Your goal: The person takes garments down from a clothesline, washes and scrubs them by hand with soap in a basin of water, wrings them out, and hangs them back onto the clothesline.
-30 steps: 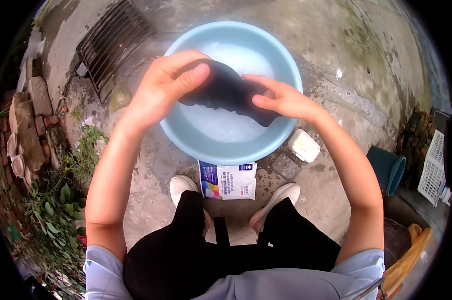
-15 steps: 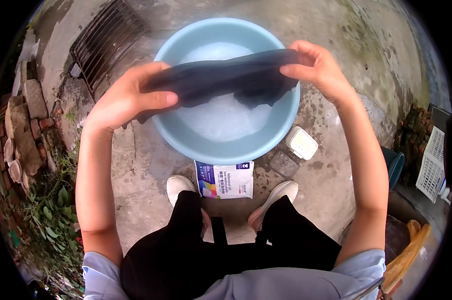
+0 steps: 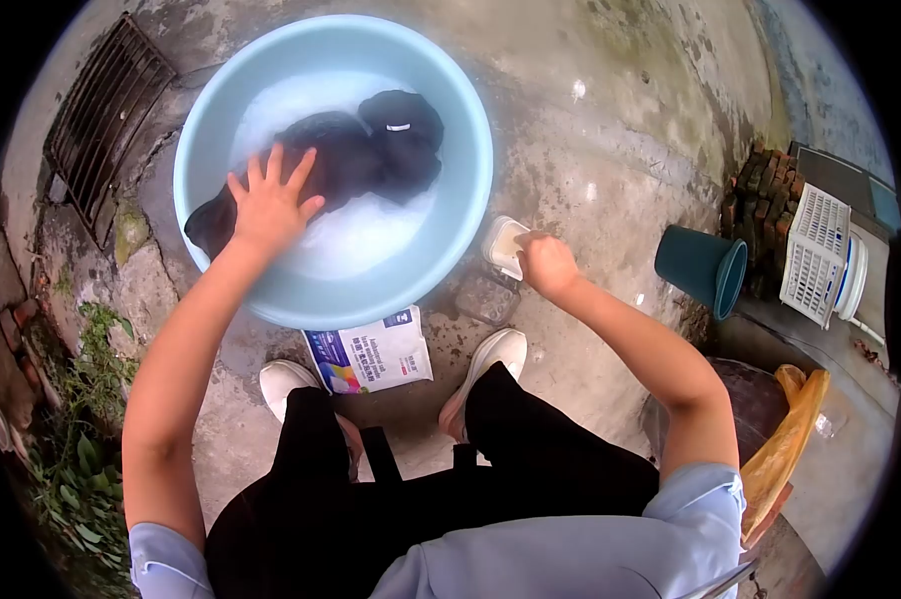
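Left hand (image 3: 271,207) splayed empty over cloth (image 3: 403,150) in basin (image 3: 478,165). Right hand (image 3: 548,265) curled at white box (image 3: 498,243) off lower-right rim, hold unclear. Likely pickup; needs firm pinch.

metal grate (image 3: 109,122) | teal bucket (image 3: 690,268) near bricks (image 3: 762,200) | white basket (image 3: 816,250) | plants (image 3: 83,469)

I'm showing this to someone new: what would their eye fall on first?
Likely the big pale-blue basin at upper left, with dark cloth in its whitish water and the left hand spread over the cloth. Then the right hand at the white container beside the basin, and the printed packet between the shoes.
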`<state>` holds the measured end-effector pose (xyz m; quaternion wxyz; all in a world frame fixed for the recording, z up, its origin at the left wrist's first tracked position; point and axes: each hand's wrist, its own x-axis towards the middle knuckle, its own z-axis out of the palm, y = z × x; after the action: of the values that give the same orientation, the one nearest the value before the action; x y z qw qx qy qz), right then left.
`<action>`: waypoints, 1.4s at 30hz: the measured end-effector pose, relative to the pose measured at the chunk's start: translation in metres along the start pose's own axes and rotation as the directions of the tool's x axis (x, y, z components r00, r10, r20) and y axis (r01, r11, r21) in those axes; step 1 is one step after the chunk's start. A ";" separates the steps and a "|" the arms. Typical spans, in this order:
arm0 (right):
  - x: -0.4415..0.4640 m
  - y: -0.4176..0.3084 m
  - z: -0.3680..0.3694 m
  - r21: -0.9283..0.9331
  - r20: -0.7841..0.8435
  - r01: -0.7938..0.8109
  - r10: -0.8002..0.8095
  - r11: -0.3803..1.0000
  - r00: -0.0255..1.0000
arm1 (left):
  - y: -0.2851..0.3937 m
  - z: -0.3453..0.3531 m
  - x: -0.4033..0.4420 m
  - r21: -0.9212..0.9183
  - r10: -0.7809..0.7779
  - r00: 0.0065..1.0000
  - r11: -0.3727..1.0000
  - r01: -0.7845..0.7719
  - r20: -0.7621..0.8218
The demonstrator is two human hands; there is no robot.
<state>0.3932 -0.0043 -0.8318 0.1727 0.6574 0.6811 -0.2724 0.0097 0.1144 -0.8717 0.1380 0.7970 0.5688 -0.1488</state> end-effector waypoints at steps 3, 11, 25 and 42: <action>0.001 0.011 0.044 -0.148 -0.028 0.071 -0.076 0.987 0.997 | -0.003 0.005 0.000 0.125 0.059 0.998 0.990 -0.060 0.008; -0.001 0.024 0.045 0.052 -0.136 0.084 -0.076 0.995 0.988 | -0.001 0.002 0.005 -0.571 -0.180 0.978 0.816 0.088 -0.107; 0.100 -0.218 -0.050 0.418 -0.519 0.486 -0.238 0.767 0.821 | -0.008 -0.001 -0.002 -0.600 0.100 0.905 -0.717 0.355 0.414; 0.134 -0.205 -0.020 0.308 -0.616 0.523 -0.253 0.794 0.746 | 0.009 0.007 0.012 -0.789 -0.363 0.803 -0.581 0.202 0.472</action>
<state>0.1825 0.1178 -0.8657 -0.2525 0.5662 0.7408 -0.2586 0.0217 0.1192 -0.8829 0.6533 0.0789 0.6366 0.4020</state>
